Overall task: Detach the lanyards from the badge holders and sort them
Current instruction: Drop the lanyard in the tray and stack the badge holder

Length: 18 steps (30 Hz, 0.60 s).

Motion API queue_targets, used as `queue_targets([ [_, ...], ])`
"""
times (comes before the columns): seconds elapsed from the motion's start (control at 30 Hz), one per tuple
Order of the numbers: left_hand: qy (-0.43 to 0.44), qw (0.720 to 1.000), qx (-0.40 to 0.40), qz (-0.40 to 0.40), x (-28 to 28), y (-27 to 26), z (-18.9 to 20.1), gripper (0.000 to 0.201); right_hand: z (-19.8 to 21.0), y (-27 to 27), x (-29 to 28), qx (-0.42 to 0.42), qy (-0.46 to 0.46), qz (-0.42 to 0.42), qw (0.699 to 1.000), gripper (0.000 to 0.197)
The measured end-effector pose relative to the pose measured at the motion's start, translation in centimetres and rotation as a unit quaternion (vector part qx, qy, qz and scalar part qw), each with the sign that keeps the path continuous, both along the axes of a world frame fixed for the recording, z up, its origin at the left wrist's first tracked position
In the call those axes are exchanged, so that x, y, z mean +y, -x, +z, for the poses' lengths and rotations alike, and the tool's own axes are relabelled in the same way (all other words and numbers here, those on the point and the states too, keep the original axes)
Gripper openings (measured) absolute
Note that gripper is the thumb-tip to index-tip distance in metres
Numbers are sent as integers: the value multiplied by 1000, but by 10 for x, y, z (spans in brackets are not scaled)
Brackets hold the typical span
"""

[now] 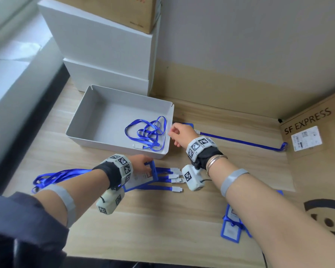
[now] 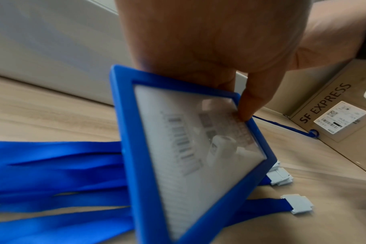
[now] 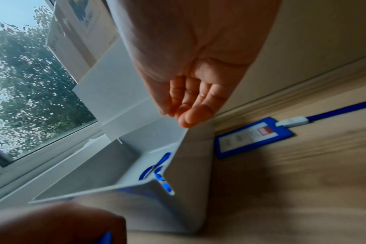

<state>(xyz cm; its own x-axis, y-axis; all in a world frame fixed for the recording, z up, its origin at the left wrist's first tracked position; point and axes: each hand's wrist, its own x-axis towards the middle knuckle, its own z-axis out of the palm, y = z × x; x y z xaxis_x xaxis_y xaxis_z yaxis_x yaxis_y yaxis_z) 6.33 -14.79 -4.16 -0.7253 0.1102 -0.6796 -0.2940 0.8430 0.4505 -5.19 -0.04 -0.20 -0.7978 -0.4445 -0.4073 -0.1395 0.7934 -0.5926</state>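
My left hand (image 1: pixel 145 164) grips the top edge of a blue badge holder (image 1: pixel 141 179), tilted up off the table; in the left wrist view my thumb presses the clear window of this badge holder (image 2: pixel 194 156). Under it lie several blue lanyards (image 1: pixel 162 174) with white clips, their straps bunched to the left (image 1: pixel 56 176). My right hand (image 1: pixel 174 132) hovers empty, fingers loosely curled, over the right rim of the grey bin (image 1: pixel 75 130). One loose blue lanyard (image 1: pixel 149 132) lies in the bin. Just behind my right hand lies another badge holder (image 3: pixel 253 138) with its lanyard (image 1: pixel 240 141) attached.
A stack of blue badge holders (image 1: pixel 231 225) lies under my right forearm. White boxes (image 1: pixel 104 45) are piled behind the bin, with a cardboard box on top. A flat SF EXPRESS carton (image 1: pixel 307 136) borders the table on the right. A window (image 3: pixel 31 82) is on the left.
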Motion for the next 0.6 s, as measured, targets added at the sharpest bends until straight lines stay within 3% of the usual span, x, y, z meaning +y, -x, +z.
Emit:
queue_targets([
  [0.13,4,1000,-9,-24,13,3,-2,25,-14,-15,30,-38,-60,54,996,7],
  [0.27,26,997,-5,-66,28,2,-6,6,-32,-41,51,-81,-92,89,988,7],
  [0.43,35,996,-11,-87,44,-3,-15,24,-52,-67,67,-104,-97,98,985,10],
  [0.6,24,996,-30,-82,56,-7,-18,29,-64,-81,75,-109,-90,121,983,15],
])
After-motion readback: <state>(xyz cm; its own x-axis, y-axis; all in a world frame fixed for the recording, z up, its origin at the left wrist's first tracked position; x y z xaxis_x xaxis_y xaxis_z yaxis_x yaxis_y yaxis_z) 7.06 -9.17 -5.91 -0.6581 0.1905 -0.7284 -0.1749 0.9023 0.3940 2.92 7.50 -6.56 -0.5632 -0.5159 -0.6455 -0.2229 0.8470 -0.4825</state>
